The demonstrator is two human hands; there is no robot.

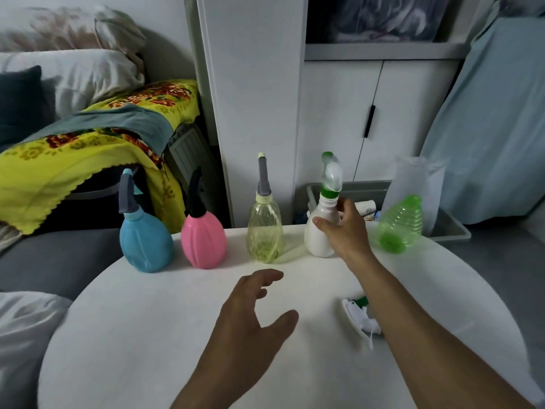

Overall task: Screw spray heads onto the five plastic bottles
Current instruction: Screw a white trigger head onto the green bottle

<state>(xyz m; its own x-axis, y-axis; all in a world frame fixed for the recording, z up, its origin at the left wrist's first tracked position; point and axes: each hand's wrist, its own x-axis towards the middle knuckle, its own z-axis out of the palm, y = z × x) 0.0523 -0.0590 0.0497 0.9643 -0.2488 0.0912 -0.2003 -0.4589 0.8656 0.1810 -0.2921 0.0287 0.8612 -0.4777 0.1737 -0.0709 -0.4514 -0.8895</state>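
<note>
**Four bottles capped, one spray head loose on the table**

Along the far edge of the round white table (177, 335) stood a blue bottle (146, 242), a pink bottle (203, 240), a clear yellow bottle (265, 231) and a white bottle (318, 231), each wearing a spray head. The right hand (345, 228) wrapped thumb and fingers around the white bottle's shoulder. At the right of the row a green bottle (399, 224) lay tilted, headless. A white-and-green spray head (361, 318) lay lower right, partly behind the right forearm. The left hand (250, 314) hovered open at centre frame, holding nothing.
</note>
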